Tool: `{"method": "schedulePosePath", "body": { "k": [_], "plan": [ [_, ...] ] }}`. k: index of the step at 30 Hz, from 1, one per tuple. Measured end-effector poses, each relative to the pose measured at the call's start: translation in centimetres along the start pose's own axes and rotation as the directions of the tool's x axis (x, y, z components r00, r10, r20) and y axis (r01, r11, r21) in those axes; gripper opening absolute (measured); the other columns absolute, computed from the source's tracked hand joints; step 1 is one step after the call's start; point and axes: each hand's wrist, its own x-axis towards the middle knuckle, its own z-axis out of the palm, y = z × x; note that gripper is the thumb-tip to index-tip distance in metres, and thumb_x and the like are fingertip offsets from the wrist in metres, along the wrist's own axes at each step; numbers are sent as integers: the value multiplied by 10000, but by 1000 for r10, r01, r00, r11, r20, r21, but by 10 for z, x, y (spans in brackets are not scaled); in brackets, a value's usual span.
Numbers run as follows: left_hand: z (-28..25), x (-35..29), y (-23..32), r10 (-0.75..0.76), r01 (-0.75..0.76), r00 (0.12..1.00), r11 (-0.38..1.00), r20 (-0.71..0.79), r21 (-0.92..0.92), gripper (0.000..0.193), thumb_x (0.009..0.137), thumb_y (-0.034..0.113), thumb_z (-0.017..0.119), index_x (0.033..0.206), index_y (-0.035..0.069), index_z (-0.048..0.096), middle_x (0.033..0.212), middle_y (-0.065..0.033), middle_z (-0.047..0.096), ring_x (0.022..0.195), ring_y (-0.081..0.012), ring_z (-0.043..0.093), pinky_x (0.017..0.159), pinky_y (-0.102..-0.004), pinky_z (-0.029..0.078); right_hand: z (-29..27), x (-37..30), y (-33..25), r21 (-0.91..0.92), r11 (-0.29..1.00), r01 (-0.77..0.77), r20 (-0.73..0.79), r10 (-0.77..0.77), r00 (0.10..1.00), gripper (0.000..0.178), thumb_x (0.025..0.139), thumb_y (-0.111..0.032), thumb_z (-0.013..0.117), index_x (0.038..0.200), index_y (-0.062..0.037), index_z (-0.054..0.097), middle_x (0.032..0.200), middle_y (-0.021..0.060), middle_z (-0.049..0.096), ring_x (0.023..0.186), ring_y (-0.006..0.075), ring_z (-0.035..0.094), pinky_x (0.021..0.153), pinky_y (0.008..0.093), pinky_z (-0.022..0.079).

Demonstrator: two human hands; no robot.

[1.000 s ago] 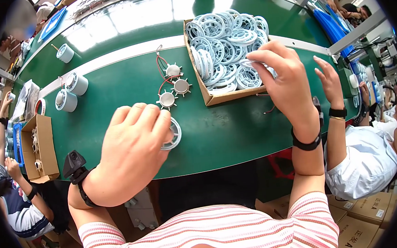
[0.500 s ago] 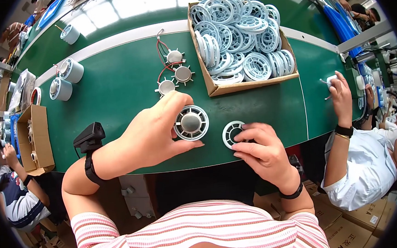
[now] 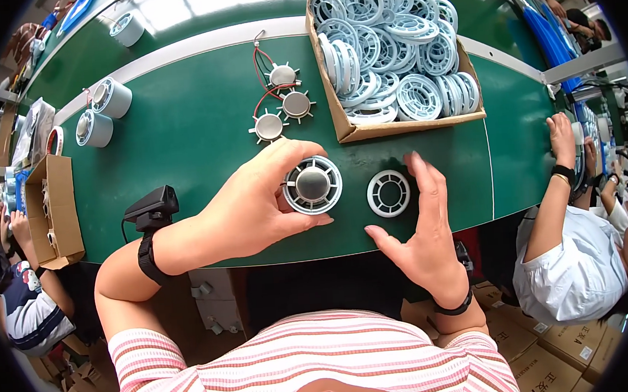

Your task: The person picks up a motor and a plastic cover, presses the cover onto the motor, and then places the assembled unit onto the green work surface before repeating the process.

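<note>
My left hand [image 3: 270,192] grips a round pale-blue housing [image 3: 337,198] from its left side, thumb below and fingers above. A silver motor [image 3: 313,184] with radiating arms sits in the housing's opening, facing up. Just to the right, a pale-blue spoked ring [image 3: 390,212] lies flat on the green table. My right hand [image 3: 430,235] is spread beside that ring, thumb and fingers apart, holding nothing. Above my left hand, three silver motors [image 3: 296,105] with spokes and red wires lie on the table.
A cardboard box [image 3: 411,128] full of pale-blue spoked rings stands at the back. Two pale-blue housings [image 3: 95,130] are at the left, near an open carton [image 3: 62,213]. A black device [image 3: 151,204] is by my left wrist. A co-worker's arm [image 3: 548,212] reaches in at the right.
My right hand has let go of the spoked ring and opened to its right. The ring now lies free. My view has shifted slightly.
</note>
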Motion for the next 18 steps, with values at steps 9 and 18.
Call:
{"method": "schedulePosePath", "body": {
  "k": [9,18],
  "plan": [
    [2,1,4,-251,387,917,750,311,-537,666,884,-75,754,1480,66,493,1394,-50,557,1266,-138,594,968,-284,598,-6,9,-4,164,985,-42,45,35,998,816,770,5,831,1492,27,451,1323,199,594,1227,354,597,1063,420,481],
    [13,-1,-9,-81,213,965,795,248,-568,653,897,-30,750,1495,62,503,1385,-72,602,1227,-150,631,1015,-313,578,9,32,-38,260,947,187,168,-235,957,740,747,39,830,1418,2,520,1298,178,638,1190,324,647,1007,395,530]
  ]
}}
